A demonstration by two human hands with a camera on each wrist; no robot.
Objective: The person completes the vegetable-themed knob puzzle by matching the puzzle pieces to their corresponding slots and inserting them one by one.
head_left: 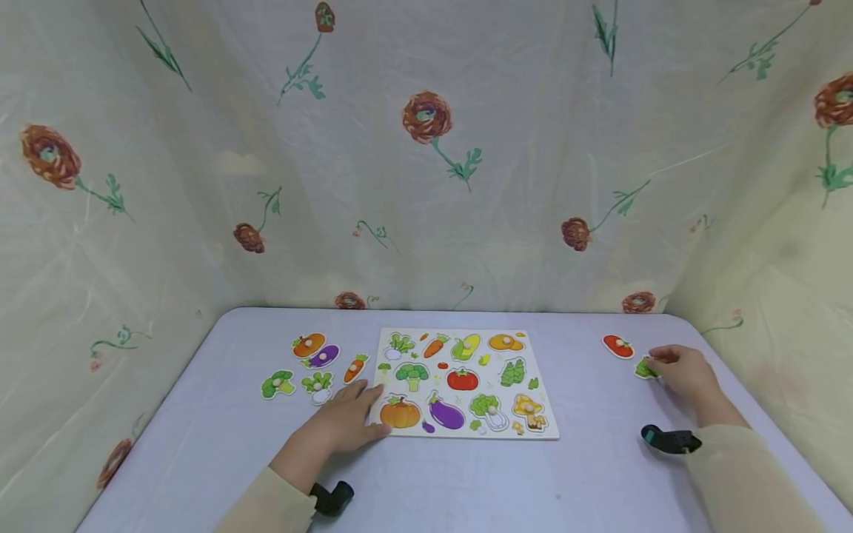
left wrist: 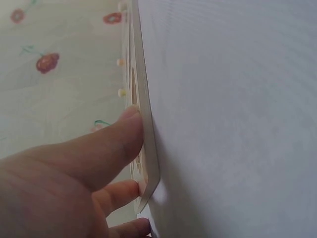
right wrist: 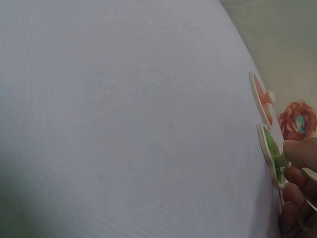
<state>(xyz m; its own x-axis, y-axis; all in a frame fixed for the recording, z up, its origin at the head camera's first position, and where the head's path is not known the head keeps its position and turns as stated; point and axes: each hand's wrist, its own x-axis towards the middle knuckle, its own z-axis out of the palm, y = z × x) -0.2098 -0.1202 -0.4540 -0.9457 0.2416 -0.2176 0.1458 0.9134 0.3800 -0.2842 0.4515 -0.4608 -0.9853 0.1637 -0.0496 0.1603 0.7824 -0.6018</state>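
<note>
Corn [head_left: 469, 343], potatoes [head_left: 500, 343], cabbage [head_left: 485, 406], mushrooms [head_left: 529, 409] seated in vegetable board [head_left: 489, 381]; seven knobbed pieces [head_left: 275, 384] remain outside. Left hand [head_left: 346, 418] spread, touching board; right hand [head_left: 685, 376] pinches green piece [head_left: 643, 369] by knob [right wrist: 281, 160].

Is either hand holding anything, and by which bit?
The right hand pinches the green puzzle piece by its knob. The left hand just touches the board near one corner.

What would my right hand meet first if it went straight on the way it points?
Probably the red piece, just beyond the green piece that your right hand pinches, though height is hard to judge, so it might pass over.
</note>
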